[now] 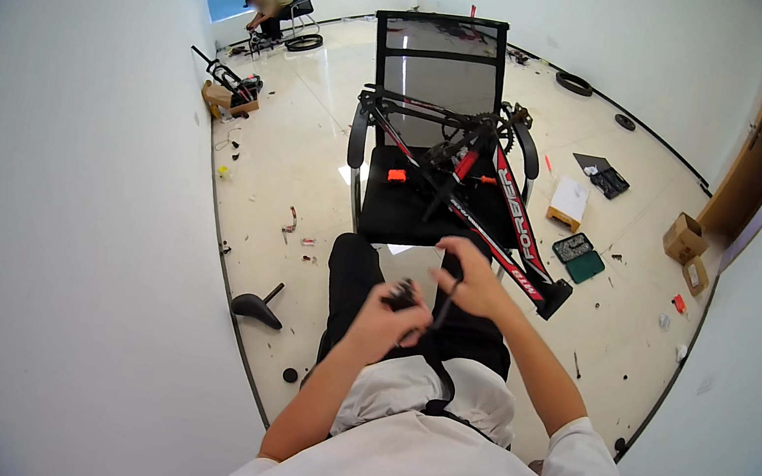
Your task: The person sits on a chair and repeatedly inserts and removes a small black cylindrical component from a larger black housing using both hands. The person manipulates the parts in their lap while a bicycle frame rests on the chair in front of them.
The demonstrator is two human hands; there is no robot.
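Note:
In front of my lap, my left hand is closed around a small black part, mostly hidden by the fingers, its kind unclear. Just to the right and slightly farther off is my right hand, fingers curled and somewhat blurred. A thin black strip runs from it down toward the left hand; whether it joins the black part I cannot tell. Beyond both hands, a red, black and white bicycle frame lies across a black mesh-backed chair. An orange object sits on the chair's seat.
On the floor at left lies a bicycle saddle. To the right are a green tool case, a black case, a white-topped box and a cardboard box. Small parts are scattered about. Another person bends down far left.

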